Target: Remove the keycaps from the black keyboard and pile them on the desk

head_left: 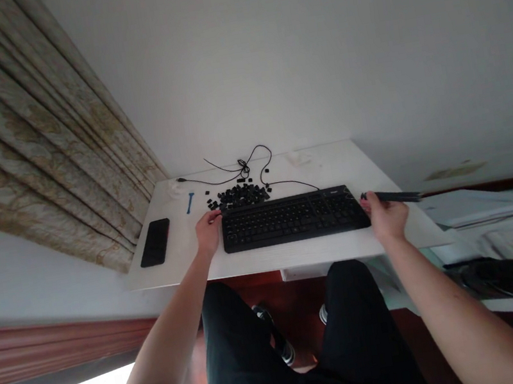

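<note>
keyboard hemmed in by a heap of small black pieces

the keyboard lies on the white desk, near its front edge, between both hands. the left hand has its fingertips by the far left corner; whether they pinch anything, i cannot tell. the right hand, just beside the other end, grasps a dark rod-like thing jutting rightward; a loose hold could drop it over the desk's side.

the heap crowds the keyboard's far edge, so a backward shove could scatter pieces, and ones so small and alike are easily lost. the cable loops behind; a tug might sweep strays along. the blue tool and phone sit leftward, likely out of harm's way.
</note>
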`<state>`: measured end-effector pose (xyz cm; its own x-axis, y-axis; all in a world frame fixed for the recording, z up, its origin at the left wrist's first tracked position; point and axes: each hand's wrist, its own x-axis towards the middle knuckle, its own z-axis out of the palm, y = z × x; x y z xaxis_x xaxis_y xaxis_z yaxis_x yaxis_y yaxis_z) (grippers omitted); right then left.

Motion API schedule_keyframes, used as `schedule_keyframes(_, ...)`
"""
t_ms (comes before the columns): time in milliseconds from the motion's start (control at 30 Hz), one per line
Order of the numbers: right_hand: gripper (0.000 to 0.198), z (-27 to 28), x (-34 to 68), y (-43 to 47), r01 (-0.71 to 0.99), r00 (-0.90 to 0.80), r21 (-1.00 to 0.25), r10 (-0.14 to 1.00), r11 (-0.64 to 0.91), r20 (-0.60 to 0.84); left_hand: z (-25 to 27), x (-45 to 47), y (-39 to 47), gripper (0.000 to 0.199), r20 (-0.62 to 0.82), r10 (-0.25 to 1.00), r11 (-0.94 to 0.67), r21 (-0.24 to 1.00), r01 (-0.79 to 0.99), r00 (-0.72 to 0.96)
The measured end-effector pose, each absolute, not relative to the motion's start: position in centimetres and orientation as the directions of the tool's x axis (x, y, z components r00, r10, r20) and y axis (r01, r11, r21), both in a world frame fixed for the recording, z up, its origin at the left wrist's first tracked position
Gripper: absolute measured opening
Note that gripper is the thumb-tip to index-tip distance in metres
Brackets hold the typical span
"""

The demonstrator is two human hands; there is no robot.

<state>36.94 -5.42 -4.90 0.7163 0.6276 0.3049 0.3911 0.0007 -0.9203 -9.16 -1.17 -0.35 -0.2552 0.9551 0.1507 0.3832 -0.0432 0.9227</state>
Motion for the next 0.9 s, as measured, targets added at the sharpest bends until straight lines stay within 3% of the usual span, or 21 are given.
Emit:
schedule_keyframes(100,0.051,-4.7,36.9,-5.5,0.284,0.737,-0.959,0.637,0.014,0.227,0.7,-7.9,1.0,0.016,0.157,0.964,-0.049,0.899,0.435,-0.216)
schedule_keyframes(433,0.05,-4.4,36.8,-5.6,0.212,0.748,-0.977,0.637,0.035,0.185,2.4,-5.8,4.7,0.025,0.228,0.97,-0.097,0.672,0.734,-0.08)
schedule_keyframes(700,0.052,-4.4,36.9,-5.6,0.22,0.741,-0.975,0.644,0.037,0.191,0.6,-7.4,-0.6,0.026,0.418,0.904,-0.258,0.705,0.661,-0.092)
schedule_keyframes(900,0.048,-4.2,36.6,-5.4,0.159,0.769,-0.986,0.62,0.052,0.156,-1.1,-8.2,-5.6,0.032,0.441,0.895,-0.32,0.733,0.601,-0.062)
